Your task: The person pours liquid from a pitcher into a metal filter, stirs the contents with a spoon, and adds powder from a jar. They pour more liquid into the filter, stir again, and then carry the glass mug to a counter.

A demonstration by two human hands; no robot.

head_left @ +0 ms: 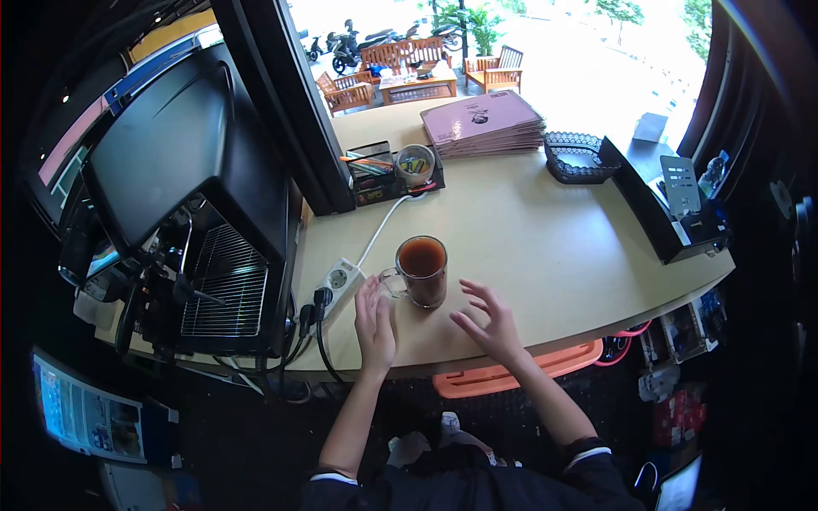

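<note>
A clear glass mug [423, 274] filled with a reddish-brown drink stands upright on the light wooden counter [528, 230], its handle pointing left. My left hand [373, 325] is beside the handle, palm facing inward and fingers stretched, with nothing held. On the other side, my right hand [487, 319] hovers to the right of the mug, fingers spread and apart from the glass. A white power strip [341, 285] with black plugs lies just left of my left hand.
A black espresso machine [170, 170] takes up the left side. Along the back are a black organizer [375, 183] with pens, a stack of pink menus [481, 123] and a black basket [581, 157]. An orange lid [520, 368] shows below the counter's front edge.
</note>
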